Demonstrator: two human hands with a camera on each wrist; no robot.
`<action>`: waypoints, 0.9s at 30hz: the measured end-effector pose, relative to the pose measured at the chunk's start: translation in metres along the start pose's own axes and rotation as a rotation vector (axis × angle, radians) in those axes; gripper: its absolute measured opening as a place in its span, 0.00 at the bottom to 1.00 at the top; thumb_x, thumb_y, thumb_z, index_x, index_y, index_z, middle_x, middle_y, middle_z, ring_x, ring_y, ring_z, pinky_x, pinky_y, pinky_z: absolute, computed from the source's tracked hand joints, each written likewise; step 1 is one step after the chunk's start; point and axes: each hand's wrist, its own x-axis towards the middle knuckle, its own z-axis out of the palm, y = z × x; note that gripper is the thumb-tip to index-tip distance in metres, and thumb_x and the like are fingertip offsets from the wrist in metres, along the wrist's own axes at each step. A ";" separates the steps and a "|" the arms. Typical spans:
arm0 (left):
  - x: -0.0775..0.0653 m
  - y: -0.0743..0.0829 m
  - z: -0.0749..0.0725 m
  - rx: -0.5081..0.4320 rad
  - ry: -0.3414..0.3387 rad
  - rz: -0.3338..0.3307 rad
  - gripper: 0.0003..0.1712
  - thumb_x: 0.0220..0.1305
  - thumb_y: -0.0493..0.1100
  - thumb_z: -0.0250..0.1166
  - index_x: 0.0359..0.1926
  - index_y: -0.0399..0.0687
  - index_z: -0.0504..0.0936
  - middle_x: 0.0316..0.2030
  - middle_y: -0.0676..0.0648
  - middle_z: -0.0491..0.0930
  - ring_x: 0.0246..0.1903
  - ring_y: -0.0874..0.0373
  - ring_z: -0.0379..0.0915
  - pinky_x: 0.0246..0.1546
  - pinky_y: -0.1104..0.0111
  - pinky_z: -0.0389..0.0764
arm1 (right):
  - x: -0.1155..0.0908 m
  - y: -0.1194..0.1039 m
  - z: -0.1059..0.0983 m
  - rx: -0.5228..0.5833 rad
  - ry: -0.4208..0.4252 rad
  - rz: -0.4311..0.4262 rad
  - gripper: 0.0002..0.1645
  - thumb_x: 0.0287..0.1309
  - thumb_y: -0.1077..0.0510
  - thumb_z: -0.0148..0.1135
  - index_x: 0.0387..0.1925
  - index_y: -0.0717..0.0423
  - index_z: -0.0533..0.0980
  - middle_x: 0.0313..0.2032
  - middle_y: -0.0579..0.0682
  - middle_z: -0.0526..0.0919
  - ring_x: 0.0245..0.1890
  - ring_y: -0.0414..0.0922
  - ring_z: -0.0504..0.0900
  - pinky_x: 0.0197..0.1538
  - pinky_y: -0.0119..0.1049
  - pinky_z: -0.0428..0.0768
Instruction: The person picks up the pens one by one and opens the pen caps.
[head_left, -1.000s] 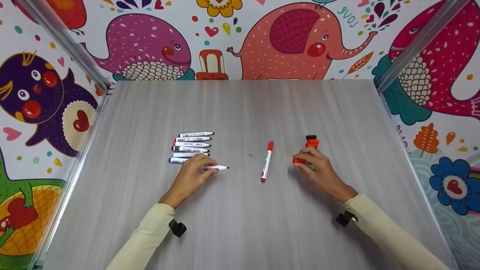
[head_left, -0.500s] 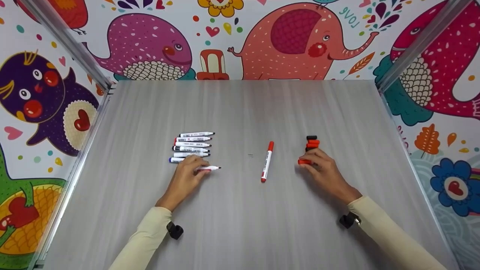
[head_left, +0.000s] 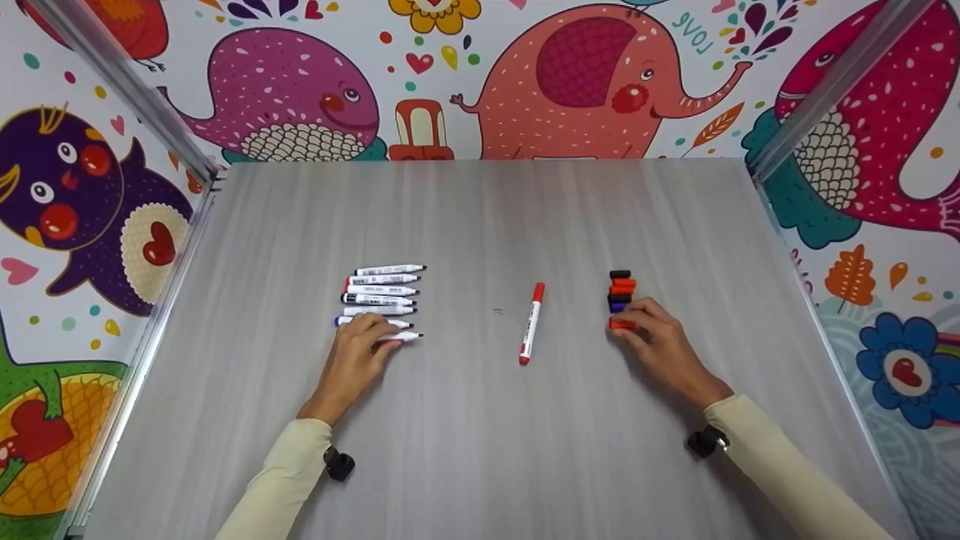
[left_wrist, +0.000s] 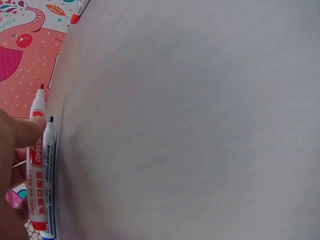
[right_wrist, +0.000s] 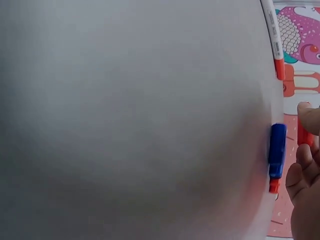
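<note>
My left hand (head_left: 351,366) pinches an uncapped red whiteboard marker (left_wrist: 37,175) between thumb and fingers, its tip pointing right in the head view. It lies alongside the nearest marker of a row of uncapped markers (head_left: 381,290), a blue-ended marker (left_wrist: 49,165). On the right, a red cap (head_left: 619,324) is pinched by my right hand (head_left: 666,343), just below a short column of caps. That column includes a black cap (head_left: 620,274), a red cap (head_left: 623,283) and a blue cap (right_wrist: 277,150). My right fingers partly cover the lower caps in the head view.
A capped red marker (head_left: 531,326) lies between the hands, roughly upright in the head view. The grey table (head_left: 480,450) carries a small dark mark near its middle. Metal-framed walls (head_left: 142,105) with cartoon animals border the back and both sides.
My left hand has drawn left with the red marker, bringing its tip close to the row's ends. My right hand has shifted right with the red cap, uncovering more of the cap column.
</note>
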 end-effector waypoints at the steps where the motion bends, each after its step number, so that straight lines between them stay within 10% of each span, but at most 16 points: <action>1: 0.000 -0.001 0.000 0.002 0.004 0.003 0.11 0.56 0.29 0.83 0.41 0.37 0.93 0.39 0.44 0.86 0.44 0.46 0.83 0.47 0.49 0.76 | -0.001 0.002 -0.001 -0.007 0.000 0.005 0.19 0.53 0.79 0.78 0.46 0.65 0.89 0.46 0.57 0.83 0.46 0.48 0.84 0.55 0.18 0.77; 27: -0.006 -0.012 0.003 0.060 0.025 -0.006 0.11 0.58 0.31 0.83 0.42 0.40 0.93 0.40 0.46 0.87 0.45 0.46 0.80 0.44 0.50 0.72 | -0.004 0.015 0.001 -0.007 0.016 -0.010 0.18 0.51 0.80 0.79 0.44 0.65 0.89 0.45 0.58 0.85 0.41 0.50 0.83 0.46 0.21 0.75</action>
